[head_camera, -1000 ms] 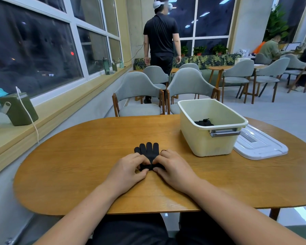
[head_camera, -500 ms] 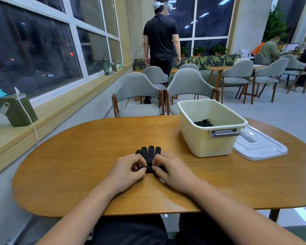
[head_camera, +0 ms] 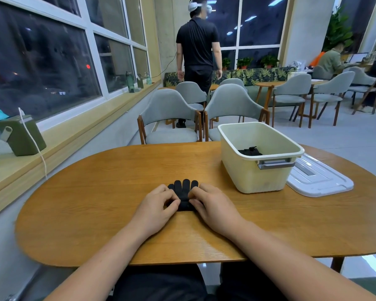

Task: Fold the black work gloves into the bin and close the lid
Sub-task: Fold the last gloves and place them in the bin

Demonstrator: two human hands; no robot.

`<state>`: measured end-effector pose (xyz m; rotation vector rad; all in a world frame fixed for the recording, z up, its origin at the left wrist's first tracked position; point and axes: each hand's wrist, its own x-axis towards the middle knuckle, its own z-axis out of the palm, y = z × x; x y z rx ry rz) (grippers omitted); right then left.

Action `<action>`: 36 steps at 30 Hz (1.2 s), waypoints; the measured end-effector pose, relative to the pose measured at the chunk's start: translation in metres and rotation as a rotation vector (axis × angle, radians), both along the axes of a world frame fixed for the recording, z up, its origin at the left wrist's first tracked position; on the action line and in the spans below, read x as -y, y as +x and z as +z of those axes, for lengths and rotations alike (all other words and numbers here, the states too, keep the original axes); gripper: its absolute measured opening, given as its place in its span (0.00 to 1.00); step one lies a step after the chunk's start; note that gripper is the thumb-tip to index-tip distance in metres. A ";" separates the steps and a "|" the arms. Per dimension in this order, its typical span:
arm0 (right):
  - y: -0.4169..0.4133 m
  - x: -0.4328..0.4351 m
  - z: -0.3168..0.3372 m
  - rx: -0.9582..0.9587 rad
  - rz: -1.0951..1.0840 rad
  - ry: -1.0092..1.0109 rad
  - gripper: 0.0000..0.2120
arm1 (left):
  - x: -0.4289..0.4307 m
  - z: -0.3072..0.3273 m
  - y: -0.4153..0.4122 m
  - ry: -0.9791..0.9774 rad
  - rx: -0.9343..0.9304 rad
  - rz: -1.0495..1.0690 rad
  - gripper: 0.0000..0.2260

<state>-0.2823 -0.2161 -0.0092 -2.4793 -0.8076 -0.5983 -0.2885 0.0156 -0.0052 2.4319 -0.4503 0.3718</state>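
A black work glove (head_camera: 183, 191) lies flat on the wooden table (head_camera: 96, 203), fingers pointing away from me. My left hand (head_camera: 156, 206) pinches its cuff end from the left and my right hand (head_camera: 211, 205) pinches it from the right; both cover the glove's near part. A cream bin (head_camera: 258, 170) with a metal handle stands open at the right, with another black glove (head_camera: 250, 151) lying folded inside. The bin's white lid (head_camera: 319, 181) lies flat on the table to the right of the bin.
Two grey chairs (head_camera: 172, 118) stand at the table's far side. A person in black stands beyond them, back turned. A green box (head_camera: 20, 137) with a white cable sits on the window ledge at left. More chairs and tables fill the back right.
Both hands have slid a little away from me along the glove, rolling its cuff end forward. Less of the glove's palm shows now than a second ago.
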 end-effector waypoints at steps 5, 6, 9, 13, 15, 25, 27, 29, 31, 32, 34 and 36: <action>0.002 -0.005 -0.003 0.116 -0.006 -0.111 0.05 | 0.001 -0.001 0.000 -0.002 0.032 0.016 0.05; 0.001 -0.006 -0.003 0.123 0.003 -0.118 0.06 | 0.001 0.000 0.000 -0.003 0.057 0.011 0.05; 0.000 -0.004 -0.001 0.126 0.014 -0.134 0.06 | 0.001 0.002 -0.002 0.033 0.160 -0.048 0.06; -0.004 -0.004 0.001 0.077 0.026 -0.128 0.09 | 0.000 0.003 -0.005 0.080 0.183 -0.115 0.09; -0.003 -0.003 0.001 0.040 0.021 -0.136 0.11 | -0.001 0.003 -0.005 0.083 0.160 -0.114 0.09; -0.009 -0.001 0.009 -0.052 0.079 -0.085 0.08 | -0.003 0.007 -0.012 0.064 0.061 -0.108 0.11; -0.011 0.000 0.010 -0.077 0.096 -0.069 0.08 | -0.002 0.009 -0.016 0.073 0.046 -0.138 0.09; -0.012 0.000 0.012 -0.091 0.107 -0.057 0.08 | -0.002 0.009 -0.017 0.093 0.050 -0.162 0.08; -0.012 -0.001 0.012 -0.095 0.105 -0.054 0.07 | -0.001 0.008 -0.017 0.082 0.049 -0.161 0.07; -0.012 -0.001 0.012 -0.095 0.098 -0.051 0.07 | -0.001 0.008 -0.016 0.073 0.043 -0.152 0.07; -0.011 -0.002 0.011 -0.092 0.076 -0.037 0.07 | -0.001 0.008 -0.016 0.057 0.028 -0.137 0.07; -0.011 -0.002 0.009 -0.089 0.052 -0.020 0.07 | -0.001 0.007 -0.015 0.046 0.023 -0.129 0.06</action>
